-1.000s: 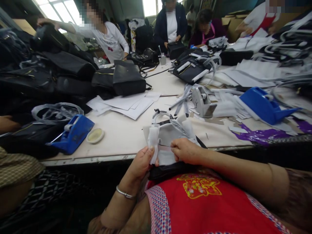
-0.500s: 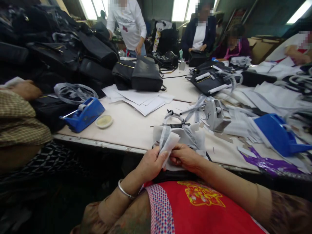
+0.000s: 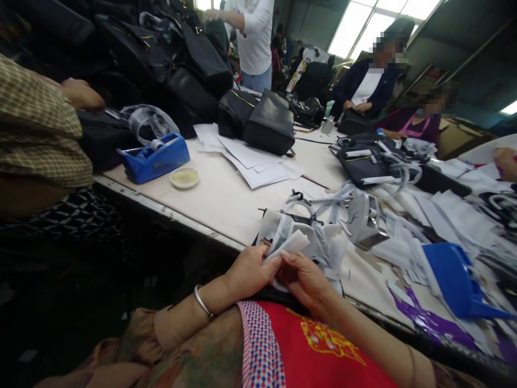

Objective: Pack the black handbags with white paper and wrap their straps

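My left hand point(image 3: 251, 272) is closed on a white sheet of wrapping point(image 3: 293, 245), thumb on top. My right hand point(image 3: 309, 281) meets it from the other side, its fingers pinched at the wrapping's lower edge near the left thumb. Behind both hands lies a bag point(image 3: 311, 220) at the table's front edge, largely covered by white sheets. Its looped handle point(image 3: 299, 200) stands up at the back, wrapped in pale plastic. The bag's lower front is hidden by my hands.
Left of the bag are a blue tape dispenser point(image 3: 155, 159) and a round dish point(image 3: 184, 178). Paper sheets point(image 3: 252, 161) lie under black bags point(image 3: 271, 124). A metal block point(image 3: 361, 221), another blue dispenser point(image 3: 454, 280) and purple plastic point(image 3: 428, 318) are right. A co-worker's sleeve point(image 3: 36, 124) is at far left.
The view has tilted and turned, so the table now slopes down to the right. The wrapping in my left hand lies flatter, and my right thumb has come up against it.
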Demonstrator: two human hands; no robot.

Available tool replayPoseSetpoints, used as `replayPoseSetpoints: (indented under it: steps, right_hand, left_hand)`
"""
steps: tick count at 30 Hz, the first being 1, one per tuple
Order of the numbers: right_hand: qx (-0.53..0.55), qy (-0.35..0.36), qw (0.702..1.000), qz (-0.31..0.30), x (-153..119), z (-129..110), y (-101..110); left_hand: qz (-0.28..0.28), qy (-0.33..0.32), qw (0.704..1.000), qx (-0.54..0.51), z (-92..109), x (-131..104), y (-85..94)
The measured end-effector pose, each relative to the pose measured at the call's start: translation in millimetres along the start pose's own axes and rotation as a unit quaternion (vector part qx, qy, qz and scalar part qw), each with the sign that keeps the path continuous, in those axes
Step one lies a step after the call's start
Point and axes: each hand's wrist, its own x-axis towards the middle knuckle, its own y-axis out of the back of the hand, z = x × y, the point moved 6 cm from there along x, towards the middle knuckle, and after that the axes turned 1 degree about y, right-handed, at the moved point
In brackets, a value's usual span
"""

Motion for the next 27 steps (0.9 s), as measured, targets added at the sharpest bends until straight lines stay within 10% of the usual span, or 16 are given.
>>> replayPoseSetpoints:
  steps: [10, 15, 18, 23, 27]
  right_hand:
    - [-0.059, 0.006, 0.997, -0.046, -1.8, -0.7, -1.5]
    - [-0.187, 0.010, 0.978, -0.089, -13.0, -13.1, 6.3]
    - [-0.427, 0.093, 0.893, -0.104, -30.4, -28.3, 18.7]
    - [-0.684, 0.321, 0.641, -0.132, -56.3, -40.5, 19.4]
    - [-0.720, 0.361, 0.563, -0.184, -49.1, -43.6, 14.3]
  left_hand:
    - [0.003, 0.062, 0.975, -0.213, -8.7, 0.0, -5.9]
    - [-0.005, 0.074, 0.988, -0.137, -14.0, 0.7, -4.7]
    - [-0.002, 0.087, 0.990, -0.108, -18.6, 2.3, -3.3]
    - [-0.006, 0.114, 0.983, -0.145, -24.1, 6.3, -5.5]
    - [-0.014, 0.117, 0.978, -0.171, -25.1, 8.2, -7.0]
